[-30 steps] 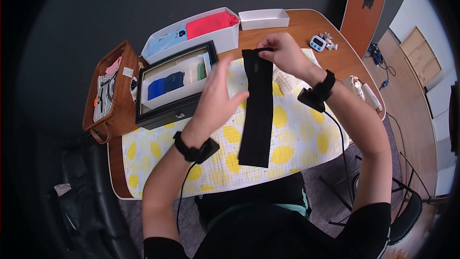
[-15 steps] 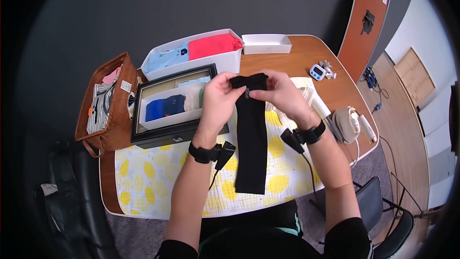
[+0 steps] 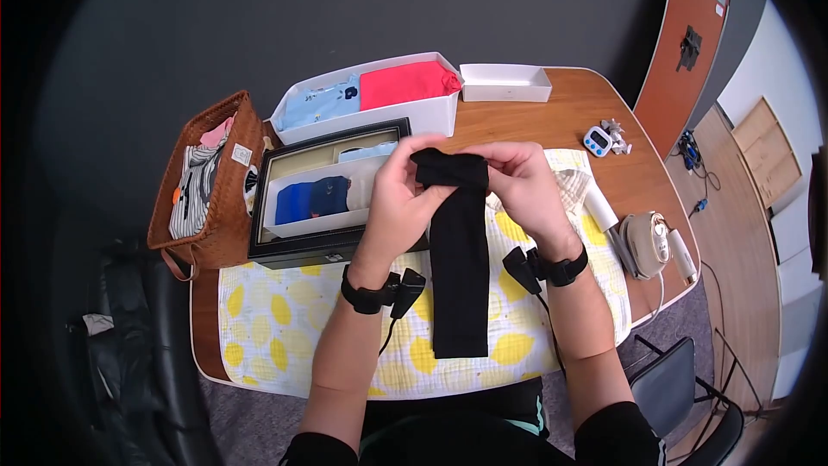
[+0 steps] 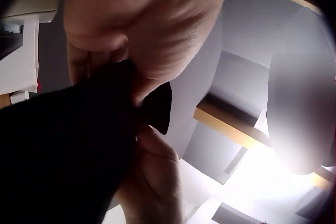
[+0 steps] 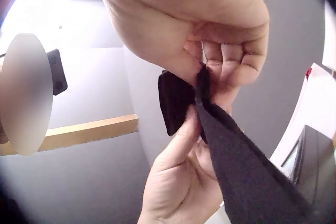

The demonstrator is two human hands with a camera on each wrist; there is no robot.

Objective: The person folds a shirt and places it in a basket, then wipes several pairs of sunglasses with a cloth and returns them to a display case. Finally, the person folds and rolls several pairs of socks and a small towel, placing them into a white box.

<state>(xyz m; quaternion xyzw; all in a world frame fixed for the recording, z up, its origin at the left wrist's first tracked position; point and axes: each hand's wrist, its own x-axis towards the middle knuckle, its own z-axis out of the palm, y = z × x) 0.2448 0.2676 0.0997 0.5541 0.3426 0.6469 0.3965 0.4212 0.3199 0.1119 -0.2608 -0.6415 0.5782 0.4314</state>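
A long, narrow black garment (image 3: 459, 285) hangs down over the lemon-print cloth, its top end turned over into a short flap. My left hand (image 3: 403, 194) pinches the left side of that flap, thumb in front. On the other side, my right hand (image 3: 526, 190) grips the right edge between thumb and fingers. Both hands hold the garment up at its top, close to each other. From the left wrist view the black cloth (image 4: 63, 140) covers much of the lower left. Its thin edge (image 5: 247, 161) runs down from the fingers in the right wrist view.
A black glass-lidded case (image 3: 302, 255) bears a white tray of rolled clothes. Behind stands a white bin (image 3: 435, 116) with blue and red clothes; a wicker basket (image 3: 226, 224) is left. A white box (image 3: 509, 95), timer (image 3: 596, 141) and garment steamer (image 3: 647, 246) are farther right.
My left hand came in from the left and took hold of the garment's top beside my right hand. The top end has been folded over towards me into a flap.
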